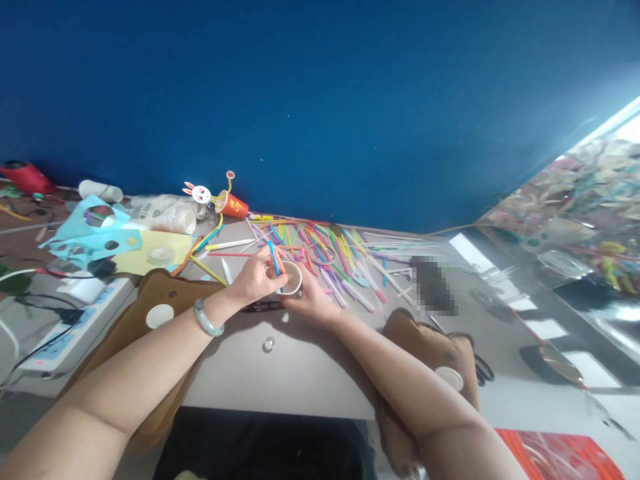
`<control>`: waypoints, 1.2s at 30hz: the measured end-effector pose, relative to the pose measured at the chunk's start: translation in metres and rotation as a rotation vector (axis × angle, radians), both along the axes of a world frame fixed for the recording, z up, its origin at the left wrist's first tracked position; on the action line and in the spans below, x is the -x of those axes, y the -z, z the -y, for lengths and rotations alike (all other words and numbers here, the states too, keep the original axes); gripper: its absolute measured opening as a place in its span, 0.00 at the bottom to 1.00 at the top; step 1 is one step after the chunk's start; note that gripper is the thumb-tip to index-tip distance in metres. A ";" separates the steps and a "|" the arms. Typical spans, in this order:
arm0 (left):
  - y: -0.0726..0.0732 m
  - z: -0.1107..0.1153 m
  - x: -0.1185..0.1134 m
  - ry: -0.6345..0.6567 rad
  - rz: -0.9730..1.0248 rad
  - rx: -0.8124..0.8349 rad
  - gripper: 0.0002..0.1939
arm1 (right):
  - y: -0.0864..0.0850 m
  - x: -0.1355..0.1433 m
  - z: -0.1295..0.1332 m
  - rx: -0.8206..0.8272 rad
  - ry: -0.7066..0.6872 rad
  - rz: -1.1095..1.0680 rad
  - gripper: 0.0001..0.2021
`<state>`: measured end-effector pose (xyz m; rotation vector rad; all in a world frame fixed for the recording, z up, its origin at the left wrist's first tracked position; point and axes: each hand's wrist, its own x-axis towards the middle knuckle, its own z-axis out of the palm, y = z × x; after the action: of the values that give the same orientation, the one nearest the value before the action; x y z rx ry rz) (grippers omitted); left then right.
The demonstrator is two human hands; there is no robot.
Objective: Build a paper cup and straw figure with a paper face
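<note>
Right hand (pixel 316 301) curls round the paper cup (pixel 292 276) above the surface (pixel 235 383), likely steadying it; left hand (pixel 256 275) pinches blue and orange sticks (pixel 273 253) at its rim, probably for control.

One head-worn view, from above and behind the bare left hand (pixel 257 275) and bare right hand (pixel 315 303), facing forward and down across flat grey tabletop (pixel 300 377), near enough to include bare forearms (pixel 165 367), smooth blue wall (pixel 300 113) beyond the hands

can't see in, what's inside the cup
Inside the cup, some inner wall shows, and a blue stick in the left hand seems to dip in. Fingers cover part of it, hiding what's beneath.
</note>
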<state>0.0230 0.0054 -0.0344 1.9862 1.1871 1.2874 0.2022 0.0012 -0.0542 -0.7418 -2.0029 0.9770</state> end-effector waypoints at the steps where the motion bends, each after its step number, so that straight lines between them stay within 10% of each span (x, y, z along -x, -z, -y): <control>1: -0.002 0.000 0.001 0.015 -0.031 -0.004 0.07 | 0.001 0.000 0.000 -0.002 -0.004 0.001 0.30; 10: -0.008 0.000 0.011 0.195 -0.141 0.016 0.03 | 0.004 0.000 -0.002 -0.032 0.024 -0.013 0.29; 36: -0.006 0.011 -0.010 -0.005 0.191 0.065 0.11 | -0.008 0.004 0.004 -0.019 0.062 -0.008 0.28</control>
<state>0.0328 -0.0059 -0.0284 1.7720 1.1280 1.3883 0.1981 -0.0026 -0.0458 -0.7834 -1.9682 0.9221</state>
